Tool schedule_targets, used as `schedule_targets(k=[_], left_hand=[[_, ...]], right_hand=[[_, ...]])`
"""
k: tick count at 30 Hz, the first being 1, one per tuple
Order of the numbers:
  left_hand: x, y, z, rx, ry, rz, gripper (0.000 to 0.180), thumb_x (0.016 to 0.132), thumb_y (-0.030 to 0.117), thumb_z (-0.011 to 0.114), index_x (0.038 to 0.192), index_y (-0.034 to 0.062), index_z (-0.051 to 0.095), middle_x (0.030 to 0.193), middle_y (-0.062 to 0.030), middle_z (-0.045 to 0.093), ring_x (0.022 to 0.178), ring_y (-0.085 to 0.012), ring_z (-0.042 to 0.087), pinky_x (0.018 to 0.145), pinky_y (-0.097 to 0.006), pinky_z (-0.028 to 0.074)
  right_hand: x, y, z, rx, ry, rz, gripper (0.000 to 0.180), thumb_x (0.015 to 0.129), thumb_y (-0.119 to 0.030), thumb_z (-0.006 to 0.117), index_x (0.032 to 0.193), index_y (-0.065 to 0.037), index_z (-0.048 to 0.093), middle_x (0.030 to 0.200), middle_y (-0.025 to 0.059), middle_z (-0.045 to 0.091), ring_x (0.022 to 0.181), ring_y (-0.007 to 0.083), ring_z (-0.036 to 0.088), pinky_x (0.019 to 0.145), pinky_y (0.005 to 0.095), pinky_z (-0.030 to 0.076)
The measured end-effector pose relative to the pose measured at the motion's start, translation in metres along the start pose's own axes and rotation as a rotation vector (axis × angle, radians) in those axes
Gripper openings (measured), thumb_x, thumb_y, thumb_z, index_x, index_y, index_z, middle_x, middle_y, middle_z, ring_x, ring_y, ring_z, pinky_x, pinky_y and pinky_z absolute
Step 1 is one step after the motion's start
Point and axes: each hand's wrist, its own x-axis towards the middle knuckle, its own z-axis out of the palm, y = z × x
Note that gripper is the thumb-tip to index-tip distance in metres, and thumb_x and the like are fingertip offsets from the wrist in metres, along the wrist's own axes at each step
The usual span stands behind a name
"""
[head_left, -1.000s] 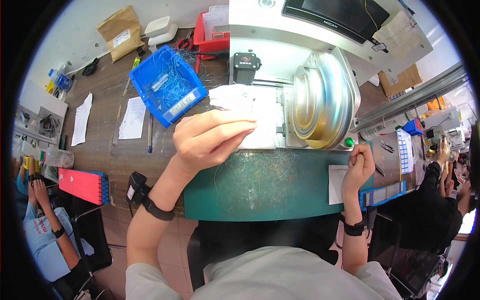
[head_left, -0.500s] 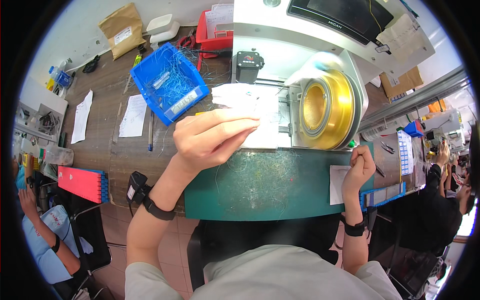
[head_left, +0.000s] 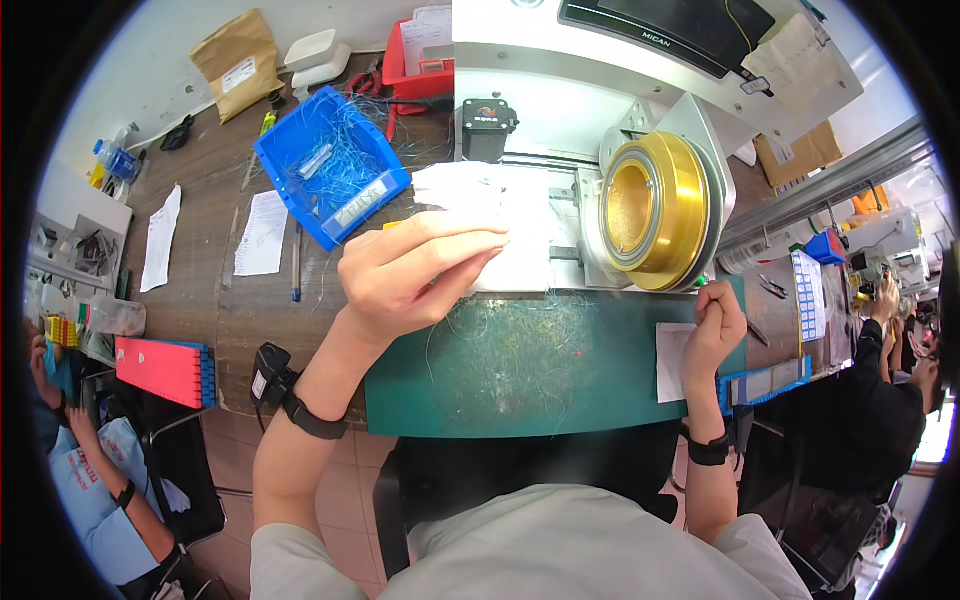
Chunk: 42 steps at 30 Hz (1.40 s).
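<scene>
My left hand is held over the near edge of the brightly lit white plate of a machine. Its thumb and fingertips are pinched together, and whatever they hold is too fine to make out. To the right of that plate, a gold ring-shaped wheel is mounted upright on the machine. Below the wheel's lower right side is my right hand, fingers curled closed above the green mat's right end. Anything inside that hand is hidden. A white crumpled sheet lies on the plate beyond my left fingertips.
A blue bin of tangled thin blue strands stands left of the machine, beside a pen and a paper slip. Loose fine strands lie on the green mat. Co-workers sit at both sides. A red bin stands behind.
The whitish blur over the top of the gold wheel has gone. The view has shifted slightly, while both my hands keep almost the same pose. The left co-worker's arms have moved.
</scene>
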Motion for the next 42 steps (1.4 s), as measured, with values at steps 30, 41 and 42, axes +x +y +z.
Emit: schedule_targets(k=[30,41,42], left_hand=[[-0.0007,0.0001,0.0017,-0.024,0.02,0.005,0.021,0.081,0.003,0.088,0.099,0.01,0.082,0.096,-0.0032,0.082,0.074,-0.0138,0.076,0.059,-0.024,0.056],[0.003,0.0018,0.0004,-0.013,0.015,0.005,0.022,0.08,0.002,0.089,0.1,0.0099,0.083,0.095,-0.0037,0.081,0.073,-0.0136,0.076,0.058,-0.024,0.055],[0.0029,0.0019,0.0005,-0.018,0.017,0.005,0.022,0.08,0.002,0.089,0.1,0.0097,0.083,0.095,-0.004,0.081,0.073,-0.0136,0.075,0.058,-0.024,0.055]], right_hand=[[0.0002,0.0008,0.0018,-0.037,0.047,-0.008,0.024,0.094,0.008,0.04,0.08,-0.004,0.055,0.07,-0.005,0.046,0.061,0.0023,0.036,0.055,0.0218,0.024],[0.001,0.0031,0.002,0.036,0.072,0.01,0.022,0.094,0.008,0.042,0.085,-0.001,0.059,0.071,-0.006,0.046,0.063,0.0014,0.037,0.056,0.0213,0.026],[0.0008,0.0026,0.0028,0.04,0.058,0.0,0.022,0.094,0.008,0.041,0.085,-0.001,0.059,0.071,-0.0062,0.046,0.063,0.0011,0.037,0.056,0.021,0.026]])
